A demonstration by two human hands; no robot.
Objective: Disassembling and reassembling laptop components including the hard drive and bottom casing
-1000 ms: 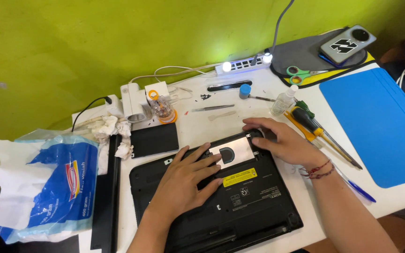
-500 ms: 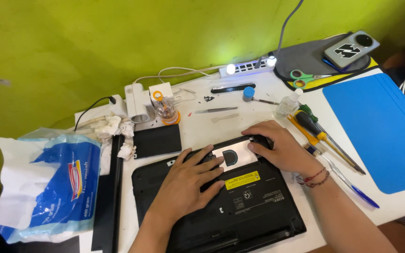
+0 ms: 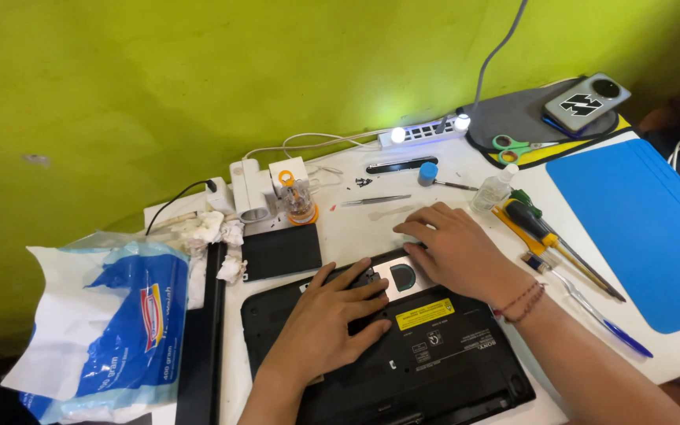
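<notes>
A black laptop (image 3: pixel 434 362) lies upside down on the white table, its base facing up with a yellow label. My left hand (image 3: pixel 324 327) rests flat on the base, fingers spread toward a silver metal part (image 3: pixel 399 275) at the laptop's far edge. Over that part's right end lies my right hand (image 3: pixel 454 248), fingers curled on the table just beyond the laptop. A red thread bracelet circles my right wrist. Whether the right fingers hold anything is hidden.
A black rectangular cover (image 3: pixel 281 252) lies left of the laptop. Tweezers (image 3: pixel 375 201), a small bottle (image 3: pixel 493 189), screwdrivers (image 3: pixel 548 236), a blue pen (image 3: pixel 600 315), scissors (image 3: pixel 517 145), a lit power strip (image 3: pixel 423 132) and a blue mat (image 3: pixel 639 228) surround it. A tissue pack (image 3: pixel 127 315) sits far left.
My right hand has slid off the laptop's far edge onto the table beyond it. My left hand stays on the base. The camera has shifted slightly.
</notes>
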